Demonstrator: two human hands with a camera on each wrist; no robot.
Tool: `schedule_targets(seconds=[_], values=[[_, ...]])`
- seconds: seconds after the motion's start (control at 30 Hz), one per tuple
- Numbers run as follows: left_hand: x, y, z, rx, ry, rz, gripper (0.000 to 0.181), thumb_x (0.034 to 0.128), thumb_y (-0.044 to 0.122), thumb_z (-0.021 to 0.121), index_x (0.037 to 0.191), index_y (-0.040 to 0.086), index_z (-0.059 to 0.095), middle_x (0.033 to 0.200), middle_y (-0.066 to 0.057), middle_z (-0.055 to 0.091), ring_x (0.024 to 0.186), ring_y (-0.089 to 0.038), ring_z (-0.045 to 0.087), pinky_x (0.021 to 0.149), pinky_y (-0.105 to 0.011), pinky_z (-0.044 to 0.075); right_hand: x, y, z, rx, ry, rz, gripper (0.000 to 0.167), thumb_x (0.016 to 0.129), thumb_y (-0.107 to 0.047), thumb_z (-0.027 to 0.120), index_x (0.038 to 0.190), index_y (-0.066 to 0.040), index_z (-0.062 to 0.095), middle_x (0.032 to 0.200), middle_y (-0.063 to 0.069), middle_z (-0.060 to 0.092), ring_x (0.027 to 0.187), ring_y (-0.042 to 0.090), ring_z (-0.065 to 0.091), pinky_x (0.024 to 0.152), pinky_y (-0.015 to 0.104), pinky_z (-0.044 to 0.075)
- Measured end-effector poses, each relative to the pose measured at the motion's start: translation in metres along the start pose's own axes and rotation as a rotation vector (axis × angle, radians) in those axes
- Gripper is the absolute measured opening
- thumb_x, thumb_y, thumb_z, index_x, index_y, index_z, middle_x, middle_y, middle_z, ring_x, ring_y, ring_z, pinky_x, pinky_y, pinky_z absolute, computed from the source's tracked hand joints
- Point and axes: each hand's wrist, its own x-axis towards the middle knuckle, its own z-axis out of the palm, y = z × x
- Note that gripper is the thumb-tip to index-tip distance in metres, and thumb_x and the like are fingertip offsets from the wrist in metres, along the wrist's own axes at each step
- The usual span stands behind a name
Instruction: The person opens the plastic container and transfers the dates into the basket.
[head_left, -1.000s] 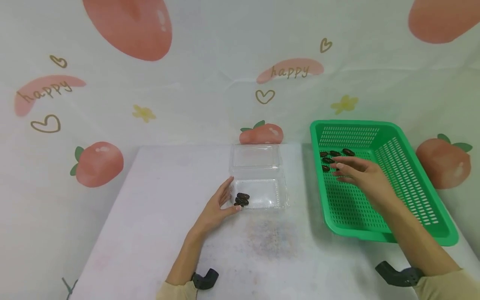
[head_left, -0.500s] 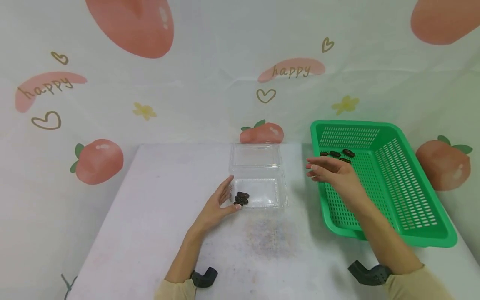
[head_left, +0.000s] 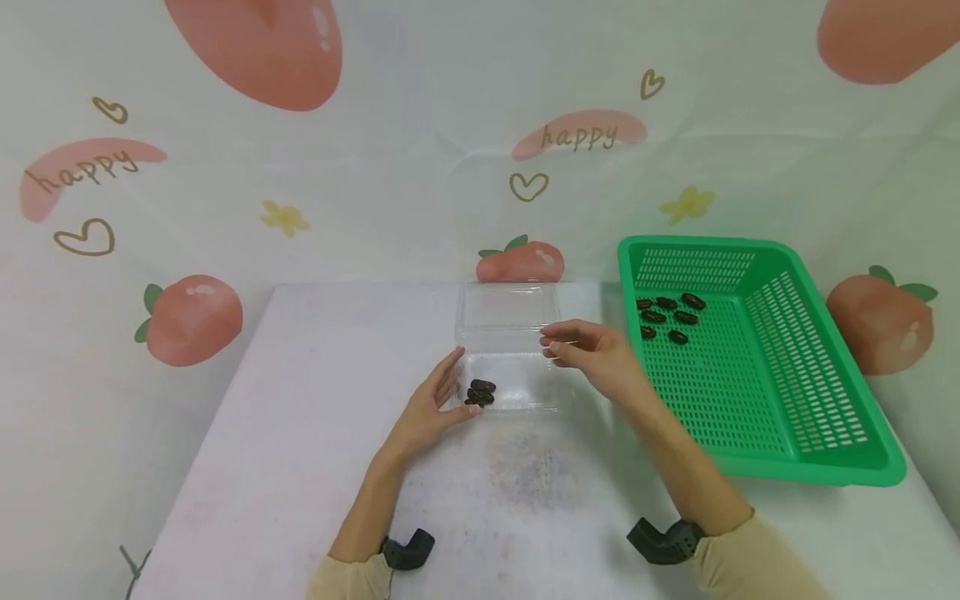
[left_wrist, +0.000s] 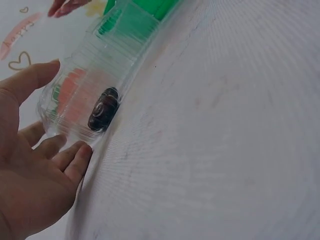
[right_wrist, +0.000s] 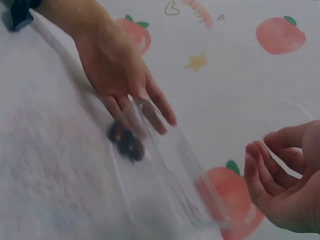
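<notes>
A clear plastic clamshell box [head_left: 521, 385] stands on the table with its lid [head_left: 508, 310] folded back. Several dark, glossy, oblong pieces that look like dates [head_left: 480, 392] lie at its left end. My left hand [head_left: 422, 421] holds that end, thumb at the front corner and fingers along the side; the left wrist view shows its fingers [left_wrist: 77, 162] against the plastic. Above the box's right side hovers my right hand [head_left: 600, 358], fingers loosely bent. In the right wrist view nothing shows between the right hand's fingers [right_wrist: 260, 170].
A green plastic basket [head_left: 825, 467] with slotted walls stands on the right of the table. Several more dates [head_left: 686, 317] lie at its far left inside. Behind the white table [head_left: 300, 375] hangs a printed cloth [head_left: 405, 150].
My right hand has moved left from over the green basket to above the clear box, uncovering dates in the basket. The left hand stays at the box.
</notes>
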Motion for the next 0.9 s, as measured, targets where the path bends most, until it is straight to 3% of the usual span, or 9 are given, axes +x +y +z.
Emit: schedule_targets(seconds=[0.2,0.37,0.6,0.9], values=[[-0.002,0.002,-0.002,-0.023,0.007,-0.002,0.091,0.0855,0.015,0.079,0.158,0.026,0.026,0.163,-0.005,0.023,0.146,-0.027,0.028,0.116,-0.037,0.032,0.009,0.009,0.03,0.052,0.029,-0.007,0.027,0.096,-0.008,0.066,0.12,0.004,0.066,0.114,0.021,0.068,0.098,0.026,0.07,0.087,0.03,0.058],[-0.002,0.004,-0.003,-0.067,0.022,-0.011,0.092,0.0841,0.01,0.08,0.158,0.02,0.026,0.163,-0.007,0.023,0.147,-0.03,0.027,0.116,-0.039,0.031,0.02,0.017,0.047,0.044,-0.01,-0.001,0.028,0.092,-0.005,0.068,0.118,0.006,0.066,0.113,0.016,0.069,0.098,0.024,0.069,0.088,0.032,0.058],[0.002,0.002,-0.001,-0.111,0.024,0.003,0.089,0.0834,0.006,0.079,0.157,0.019,0.03,0.162,-0.008,0.024,0.147,-0.031,0.027,0.117,-0.041,0.031,0.039,0.034,0.057,-0.098,-0.057,0.004,0.028,0.089,-0.002,0.07,0.117,0.003,0.069,0.114,0.019,0.07,0.1,0.024,0.069,0.087,0.033,0.057],[0.0,0.006,0.002,-0.109,0.017,-0.018,0.092,0.0828,0.006,0.08,0.158,0.02,0.028,0.163,-0.008,0.023,0.147,-0.031,0.027,0.116,-0.041,0.032,0.054,0.055,0.067,-0.272,-0.105,0.088,0.028,0.084,0.002,0.068,0.112,-0.001,0.074,0.106,0.013,0.073,0.094,0.022,0.071,0.079,0.03,0.058]])
